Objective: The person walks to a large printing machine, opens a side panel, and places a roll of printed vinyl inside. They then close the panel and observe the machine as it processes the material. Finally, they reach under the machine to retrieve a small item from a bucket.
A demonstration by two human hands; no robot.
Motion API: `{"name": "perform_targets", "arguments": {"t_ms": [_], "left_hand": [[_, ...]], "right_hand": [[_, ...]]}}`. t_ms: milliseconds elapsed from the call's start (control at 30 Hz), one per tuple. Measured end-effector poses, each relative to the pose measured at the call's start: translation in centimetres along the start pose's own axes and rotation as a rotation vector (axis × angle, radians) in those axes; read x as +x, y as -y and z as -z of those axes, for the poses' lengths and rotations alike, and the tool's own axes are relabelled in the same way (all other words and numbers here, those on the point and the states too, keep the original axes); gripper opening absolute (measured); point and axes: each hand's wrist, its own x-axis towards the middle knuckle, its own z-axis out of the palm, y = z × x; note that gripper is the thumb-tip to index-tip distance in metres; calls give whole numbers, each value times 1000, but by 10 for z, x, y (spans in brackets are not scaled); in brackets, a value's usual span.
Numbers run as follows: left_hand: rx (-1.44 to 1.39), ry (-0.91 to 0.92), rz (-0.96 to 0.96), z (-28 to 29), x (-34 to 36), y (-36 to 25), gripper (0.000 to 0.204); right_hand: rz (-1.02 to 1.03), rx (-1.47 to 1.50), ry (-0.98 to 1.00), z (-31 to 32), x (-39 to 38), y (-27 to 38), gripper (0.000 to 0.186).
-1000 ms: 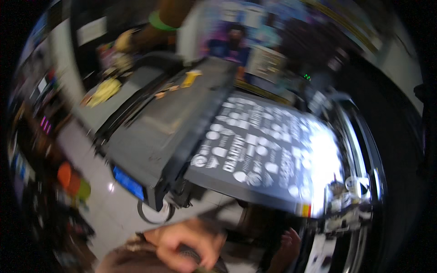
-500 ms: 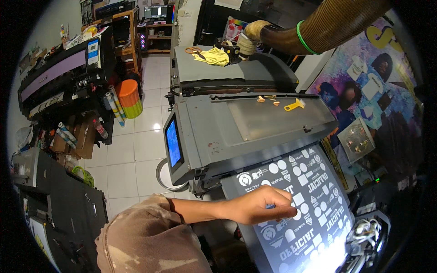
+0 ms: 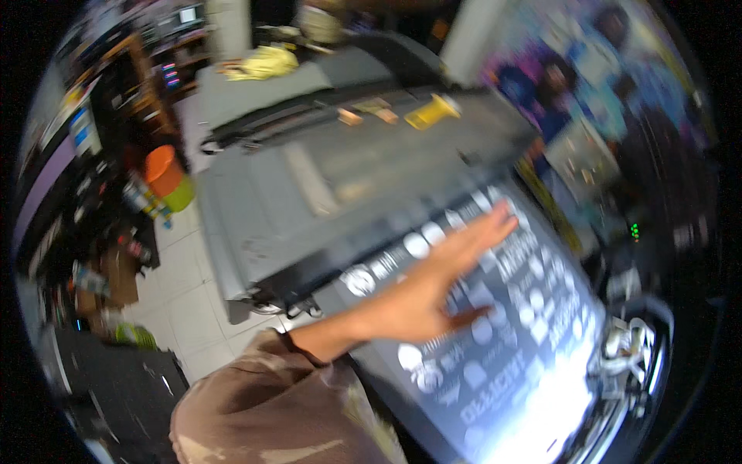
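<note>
My left hand (image 3: 433, 290) reaches in from the lower left in a camouflage-patterned sleeve (image 3: 270, 410), blurred by motion. Its fingers are stretched out toward the upper right and its thumb stands apart, with nothing in the grip. The hand is over a dark sheet of film (image 3: 506, 359) printed with white circles, logos and lettering; whether it touches the film I cannot tell. That film slopes down from the front of a large grey printer (image 3: 255, 209). A bright glare washes out the film's lower end. My right hand is out of view.
A yellow scraper (image 3: 433, 113) and small orange-tan bits lie on the printer's lid, with a yellow cloth (image 3: 267, 63) behind. An orange and green bin (image 3: 168, 179) stands on the tiled floor at left. White cables (image 3: 627, 344) are bundled at right.
My left hand has gone from curled fingers to stretched-out ones, reaching farther up over the film. The view has shifted and turned, so the printer now appears closer and farther left.
</note>
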Motion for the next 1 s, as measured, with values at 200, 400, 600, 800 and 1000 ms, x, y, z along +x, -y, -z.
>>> {"name": "perform_targets", "arguments": {"t_ms": [200, 400, 600, 800, 1000], "left_hand": [[460, -102, -218, 4, 13, 25, 102], [928, -192, -123, 29, 22, 41, 111], [1350, -262, -121, 60, 38, 69, 93], [1539, -197, -200, 95, 67, 108, 85], [1706, -46, -234, 125, 86, 138, 83]], "right_hand": [[15, -76, 85, -4, -30, -47, 55], [-84, -167, 203, 9, -45, -72, 50], [-158, -125, 21, 0, -48, -74, 50], [-148, -71, 58, -3, -44, -64, 50], [-124, -122, 81, -8, -38, -60, 56]]}}
